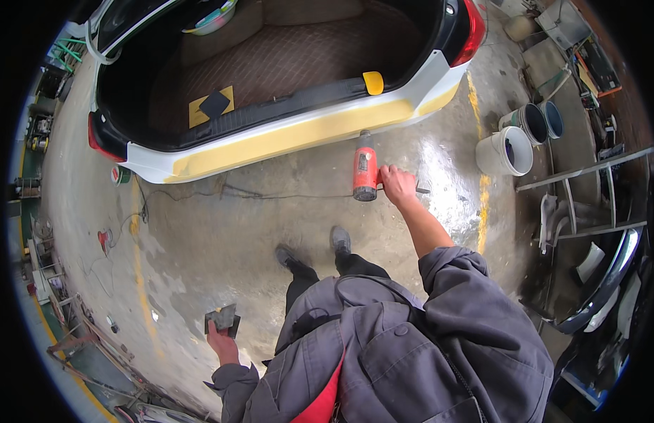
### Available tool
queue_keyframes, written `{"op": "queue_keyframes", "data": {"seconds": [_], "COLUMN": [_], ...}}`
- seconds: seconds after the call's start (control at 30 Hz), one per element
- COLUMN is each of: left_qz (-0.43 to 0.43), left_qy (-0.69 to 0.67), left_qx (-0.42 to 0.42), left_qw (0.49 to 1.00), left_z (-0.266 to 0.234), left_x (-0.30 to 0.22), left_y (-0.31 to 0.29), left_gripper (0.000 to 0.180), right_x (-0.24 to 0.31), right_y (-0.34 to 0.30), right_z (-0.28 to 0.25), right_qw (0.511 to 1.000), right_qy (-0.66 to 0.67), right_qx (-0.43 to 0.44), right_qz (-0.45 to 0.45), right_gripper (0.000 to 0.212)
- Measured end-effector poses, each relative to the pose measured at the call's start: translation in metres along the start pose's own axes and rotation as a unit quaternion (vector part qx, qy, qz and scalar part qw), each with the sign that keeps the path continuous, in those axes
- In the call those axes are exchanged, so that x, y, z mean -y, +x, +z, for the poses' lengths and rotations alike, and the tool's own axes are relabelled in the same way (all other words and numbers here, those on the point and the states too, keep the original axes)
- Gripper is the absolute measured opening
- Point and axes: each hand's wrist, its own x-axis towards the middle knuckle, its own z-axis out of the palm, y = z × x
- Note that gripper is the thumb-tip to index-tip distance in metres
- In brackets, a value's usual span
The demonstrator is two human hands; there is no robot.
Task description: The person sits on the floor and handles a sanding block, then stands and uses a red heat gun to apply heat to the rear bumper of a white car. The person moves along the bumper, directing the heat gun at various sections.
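Note:
My right hand [399, 185] is closed round the grip of a red heat gun [365, 168] with a dark nozzle. The nozzle points away from me, close to the rear bumper of a white car [149, 163]. A broad band of yellow body filler [284, 143] runs along the bumper. Down at my left side, my left hand [222, 345] grips dark, flat putty spreaders [224, 317]; how many I cannot tell. In the open boot a yellow sheet [197, 113] lies under a dark square [215, 105]. A yellow spreader [373, 83] rests on the boot sill.
A black cable [306, 196] trails across the concrete floor. Several buckets, including a white bucket [490, 154], stand at the right beside a metal rack [588, 176] and loose car parts [609, 282]. A small green tin [120, 175] sits by the car's left corner.

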Motion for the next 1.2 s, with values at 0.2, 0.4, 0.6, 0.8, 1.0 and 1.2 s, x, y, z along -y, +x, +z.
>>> {"op": "queue_keyframes", "data": {"seconds": [0.2, 0.4, 0.6, 0.8, 1.0, 1.2], "left_qz": [0.017, 0.032, 0.033, 0.038, 0.015, 0.017], "left_qy": [0.014, 0.028, 0.026, 0.029, 0.020, 0.028], "left_qx": [0.012, 0.008, 0.005, 0.016, 0.008, -0.008], "left_qw": [1.000, 0.999, 0.999, 0.999, 1.000, 0.999], "left_z": [0.012, 0.006, 0.008, 0.008, 0.018, 0.002], "left_x": [-0.015, -0.016, -0.016, -0.017, -0.019, -0.011], "left_y": [-0.007, -0.005, -0.009, -0.011, -0.023, -0.019], "left_gripper": [0.039, 0.040, 0.041, 0.041, 0.038, 0.039], "right_x": [-0.024, -0.045, -0.055, -0.069, -0.080, -0.078], "right_y": [-0.001, -0.005, -0.006, -0.005, -0.006, -0.009], "right_z": [-0.009, -0.002, -0.002, 0.003, 0.002, 0.002], "right_qw": [0.999, 0.998, 0.995, 0.991, 0.989, 0.992], "right_qy": [0.027, 0.042, 0.050, 0.057, 0.065, 0.062], "right_qx": [-0.007, -0.030, -0.025, -0.044, -0.055, -0.048], "right_qz": [0.029, 0.034, 0.083, 0.108, 0.122, 0.098], "right_gripper": [0.016, 0.020, 0.020, 0.019, 0.020, 0.020]}}
